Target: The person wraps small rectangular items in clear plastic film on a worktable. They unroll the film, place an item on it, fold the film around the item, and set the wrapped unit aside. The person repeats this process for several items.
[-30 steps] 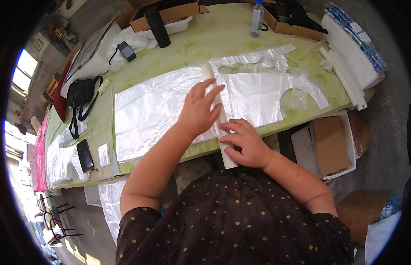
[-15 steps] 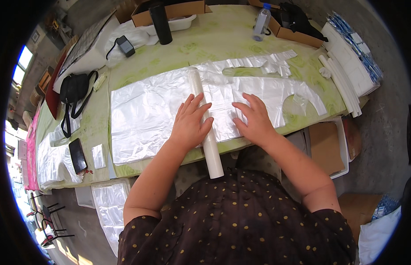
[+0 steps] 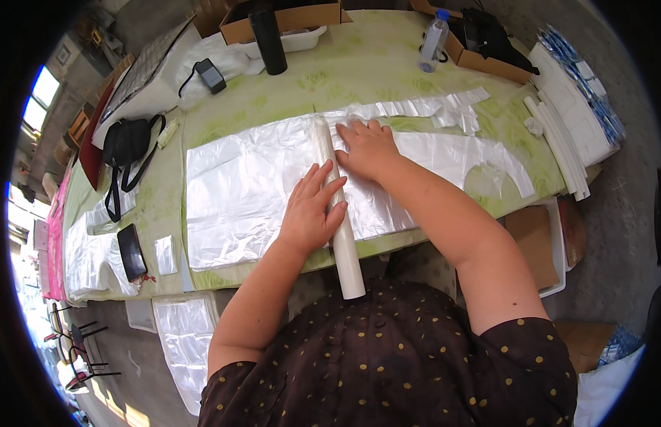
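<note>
The fingers of the left hand are spread apart and lie over the white roll from its left side, the thumb resting on it lower down; they press flat on it and do not wrap around it. The right hand lies palm down just right of the roll, near its far end, its fingers a little apart on the plastic sheet; its thumb tip is beside the roll, though whether the two touch I cannot tell.

The roll lies across the sheet between the hands, its near end jutting past the table edge toward the person's dark dotted shirt. The sheet is thin, shiny and creased, square at its left end, with strips and a curved cutout at its right.

Left of the sheet are a small white packet, a black phone and a black strapped bag. Beyond the sheet stand a black cylinder and a blue-capped clear bottle. Slim white tubes lie at the table's right edge.
</note>
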`<action>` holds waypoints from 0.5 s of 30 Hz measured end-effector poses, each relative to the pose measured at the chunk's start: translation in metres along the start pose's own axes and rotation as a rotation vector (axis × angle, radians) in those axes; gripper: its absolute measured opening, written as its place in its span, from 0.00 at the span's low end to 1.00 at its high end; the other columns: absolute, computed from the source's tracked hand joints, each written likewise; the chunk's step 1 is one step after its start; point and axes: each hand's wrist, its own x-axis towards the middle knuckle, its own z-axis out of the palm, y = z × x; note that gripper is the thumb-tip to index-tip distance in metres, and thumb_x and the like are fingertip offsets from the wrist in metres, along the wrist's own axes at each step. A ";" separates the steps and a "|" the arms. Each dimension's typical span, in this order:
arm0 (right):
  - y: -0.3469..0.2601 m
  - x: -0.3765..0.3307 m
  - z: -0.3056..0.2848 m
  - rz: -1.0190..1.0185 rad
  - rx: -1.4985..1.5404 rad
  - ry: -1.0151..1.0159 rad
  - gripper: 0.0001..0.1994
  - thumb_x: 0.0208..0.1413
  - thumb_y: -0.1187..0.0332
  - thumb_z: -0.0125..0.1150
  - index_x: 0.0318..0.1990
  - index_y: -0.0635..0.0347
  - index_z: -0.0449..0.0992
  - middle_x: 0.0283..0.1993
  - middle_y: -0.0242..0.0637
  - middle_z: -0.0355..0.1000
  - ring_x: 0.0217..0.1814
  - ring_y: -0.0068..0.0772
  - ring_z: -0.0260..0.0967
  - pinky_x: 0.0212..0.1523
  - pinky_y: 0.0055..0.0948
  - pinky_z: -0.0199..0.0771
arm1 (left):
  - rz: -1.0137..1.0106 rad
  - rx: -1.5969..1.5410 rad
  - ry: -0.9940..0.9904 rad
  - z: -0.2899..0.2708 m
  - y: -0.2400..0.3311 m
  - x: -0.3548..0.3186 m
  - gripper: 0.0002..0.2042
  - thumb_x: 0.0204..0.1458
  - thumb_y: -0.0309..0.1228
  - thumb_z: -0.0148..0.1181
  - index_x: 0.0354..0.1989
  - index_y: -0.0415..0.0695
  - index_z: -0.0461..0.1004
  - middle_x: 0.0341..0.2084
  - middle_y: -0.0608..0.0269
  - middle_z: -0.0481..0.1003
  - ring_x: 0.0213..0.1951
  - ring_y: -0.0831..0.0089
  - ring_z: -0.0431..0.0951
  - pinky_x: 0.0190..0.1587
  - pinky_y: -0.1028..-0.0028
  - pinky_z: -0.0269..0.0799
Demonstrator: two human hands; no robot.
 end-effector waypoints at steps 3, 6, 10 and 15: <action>0.017 0.011 -0.017 0.131 -0.133 -0.041 0.34 0.61 0.44 0.53 0.72 0.48 0.65 0.73 0.38 0.62 0.73 0.46 0.55 0.71 0.50 0.52 | -0.006 -0.016 -0.007 0.001 0.000 0.002 0.21 0.56 0.37 0.60 0.59 0.50 0.76 0.70 0.52 0.62 0.72 0.48 0.59 0.71 0.52 0.55; 0.064 0.011 -0.026 0.214 -0.217 0.030 0.37 0.59 0.39 0.52 0.72 0.47 0.64 0.77 0.40 0.57 0.76 0.49 0.54 0.72 0.50 0.51 | -0.022 -0.017 -0.016 -0.001 0.003 0.001 0.21 0.56 0.37 0.60 0.59 0.50 0.77 0.71 0.52 0.62 0.72 0.48 0.59 0.71 0.53 0.56; 0.140 0.002 -0.052 0.395 -0.280 -0.024 0.40 0.57 0.35 0.51 0.74 0.44 0.62 0.77 0.39 0.56 0.77 0.51 0.52 0.73 0.51 0.50 | -0.037 -0.006 -0.003 -0.003 0.003 -0.002 0.21 0.56 0.36 0.60 0.59 0.50 0.77 0.71 0.53 0.62 0.71 0.48 0.59 0.71 0.54 0.56; 0.292 -0.026 -0.067 0.761 0.120 -0.068 0.43 0.54 0.41 0.61 0.75 0.45 0.59 0.75 0.42 0.61 0.74 0.44 0.61 0.73 0.47 0.56 | -0.021 0.005 -0.017 -0.007 0.009 0.001 0.21 0.56 0.32 0.59 0.60 0.46 0.76 0.70 0.49 0.62 0.72 0.48 0.59 0.71 0.56 0.57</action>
